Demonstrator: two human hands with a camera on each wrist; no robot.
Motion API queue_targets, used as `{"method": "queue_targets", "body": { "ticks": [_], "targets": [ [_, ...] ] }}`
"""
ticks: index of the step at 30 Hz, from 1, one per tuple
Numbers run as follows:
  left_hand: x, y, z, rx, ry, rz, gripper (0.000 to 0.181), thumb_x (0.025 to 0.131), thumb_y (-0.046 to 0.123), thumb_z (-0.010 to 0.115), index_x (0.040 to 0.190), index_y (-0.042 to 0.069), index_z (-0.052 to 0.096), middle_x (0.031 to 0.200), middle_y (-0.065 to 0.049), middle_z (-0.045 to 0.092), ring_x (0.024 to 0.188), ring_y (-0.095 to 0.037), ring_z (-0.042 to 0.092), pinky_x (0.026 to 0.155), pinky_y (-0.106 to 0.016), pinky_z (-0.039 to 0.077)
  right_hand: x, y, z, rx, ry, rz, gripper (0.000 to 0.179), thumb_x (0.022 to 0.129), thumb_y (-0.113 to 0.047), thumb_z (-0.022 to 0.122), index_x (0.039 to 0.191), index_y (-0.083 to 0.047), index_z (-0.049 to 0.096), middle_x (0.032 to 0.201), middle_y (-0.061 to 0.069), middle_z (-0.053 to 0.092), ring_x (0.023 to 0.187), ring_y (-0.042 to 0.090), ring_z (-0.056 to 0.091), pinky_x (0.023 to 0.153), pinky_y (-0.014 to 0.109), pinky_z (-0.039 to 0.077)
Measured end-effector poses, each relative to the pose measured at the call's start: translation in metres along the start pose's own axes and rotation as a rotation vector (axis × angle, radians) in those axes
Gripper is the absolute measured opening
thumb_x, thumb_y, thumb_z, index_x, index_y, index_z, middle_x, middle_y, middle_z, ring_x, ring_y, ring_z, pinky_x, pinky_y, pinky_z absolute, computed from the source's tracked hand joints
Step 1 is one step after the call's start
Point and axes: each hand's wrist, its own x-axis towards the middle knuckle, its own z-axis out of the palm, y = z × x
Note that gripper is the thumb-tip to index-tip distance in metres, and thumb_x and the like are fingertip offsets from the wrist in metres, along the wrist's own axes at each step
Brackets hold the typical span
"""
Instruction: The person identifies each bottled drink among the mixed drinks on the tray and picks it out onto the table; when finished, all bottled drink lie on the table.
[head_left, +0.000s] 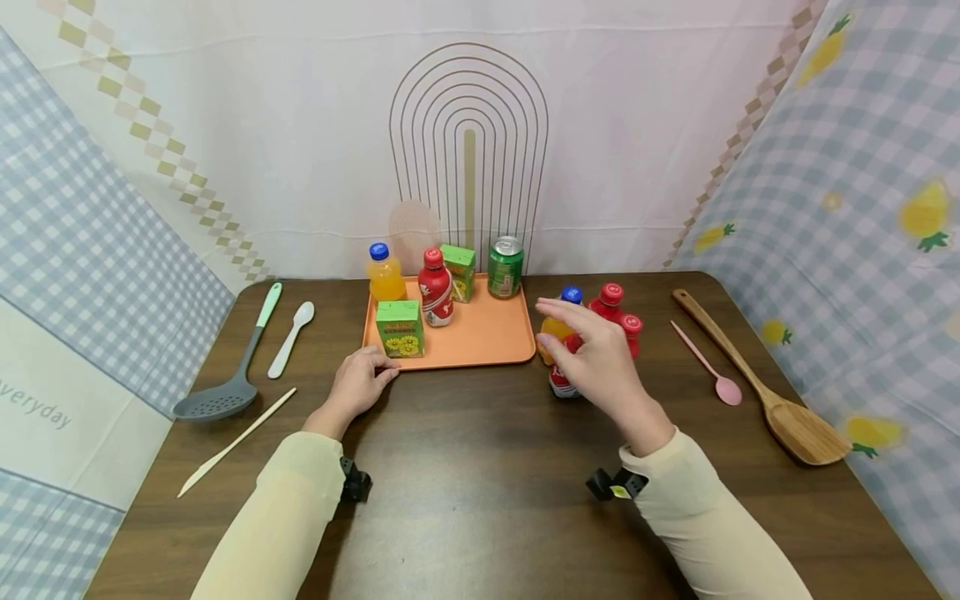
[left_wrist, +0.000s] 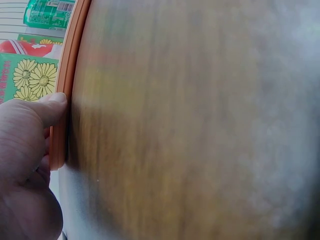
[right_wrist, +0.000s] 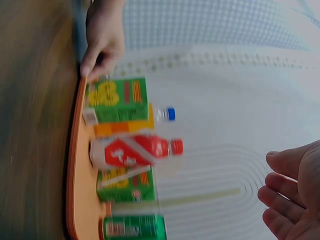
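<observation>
An orange tray (head_left: pixel 480 337) lies toward the back of the table. My left hand (head_left: pixel 358 383) grips its near left corner; the left wrist view shows the thumb on the rim (left_wrist: pixel 64 75). On the tray stand a green drink carton (head_left: pixel 400 329), an orange juice bottle (head_left: pixel 385 279), a red bottle (head_left: pixel 436 287), a second green carton (head_left: pixel 459 271) and a green can (head_left: pixel 506 268). My right hand (head_left: pixel 603 358) is raised with nothing in it, fingers extended. Behind it, partly hidden, are another juice bottle (head_left: pixel 551 329) and red bottles (head_left: pixel 609 302) right of the tray.
At the left lie a grey slotted turner (head_left: pixel 225 397), a white spoon (head_left: pixel 291 342) and a thin pale stick (head_left: pixel 236 443). A pink spoon (head_left: pixel 726 390) and a wooden spatula (head_left: pixel 806 429) lie at the right. Patterned cloth (head_left: pixel 315 150) hangs behind the table.
</observation>
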Motion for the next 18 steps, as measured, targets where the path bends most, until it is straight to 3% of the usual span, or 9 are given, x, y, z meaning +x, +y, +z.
{"method": "queue_targets", "body": {
  "ticks": [2, 6, 12, 18],
  "targets": [
    [0.0, -0.001, 0.0, 0.003, -0.001, 0.001, 0.008, 0.088, 0.017, 0.072, 0.087, 0.011, 0.077, 0.08, 0.002, 0.057, 0.077, -0.018, 0.054, 0.071, -0.036, 0.044, 0.005, -0.005, 0.01, 0.029, -0.015, -0.014, 0.042, 0.082, -0.009, 0.077, 0.123, -0.012, 0.067, 0.124, 0.002, 0.064, 0.114, 0.016, 0.06, 0.083, 0.036, 0.052],
    [0.0, 0.0, -0.002, 0.001, -0.007, -0.005, 0.008, 0.088, 0.017, 0.072, 0.088, 0.011, 0.077, 0.08, 0.002, 0.057, 0.077, -0.018, 0.053, 0.071, -0.036, 0.043, 0.018, -0.013, 0.032, 0.082, -0.051, -0.015, 0.04, 0.084, -0.012, 0.075, 0.123, -0.01, 0.067, 0.123, 0.004, 0.065, 0.114, 0.018, 0.06, 0.089, 0.036, 0.05],
    [0.0, 0.002, -0.005, -0.006, -0.019, -0.008, 0.009, 0.088, 0.017, 0.071, 0.088, 0.011, 0.077, 0.08, 0.001, 0.057, 0.076, -0.018, 0.053, 0.07, -0.036, 0.042, 0.038, -0.018, 0.065, 0.152, -0.099, 0.058, 0.036, 0.088, -0.017, 0.072, 0.123, -0.01, 0.066, 0.121, 0.002, 0.065, 0.113, 0.014, 0.06, 0.093, 0.034, 0.047],
    [0.001, 0.002, -0.004, -0.007, -0.011, 0.009, 0.009, 0.088, 0.017, 0.071, 0.087, 0.01, 0.077, 0.08, 0.001, 0.057, 0.076, -0.019, 0.054, 0.071, -0.037, 0.044, 0.06, -0.019, 0.098, 0.141, -0.113, 0.093, 0.036, 0.089, -0.019, 0.071, 0.124, -0.012, 0.066, 0.119, 0.0, 0.066, 0.109, 0.012, 0.06, 0.091, 0.033, 0.048]
  ]
}}
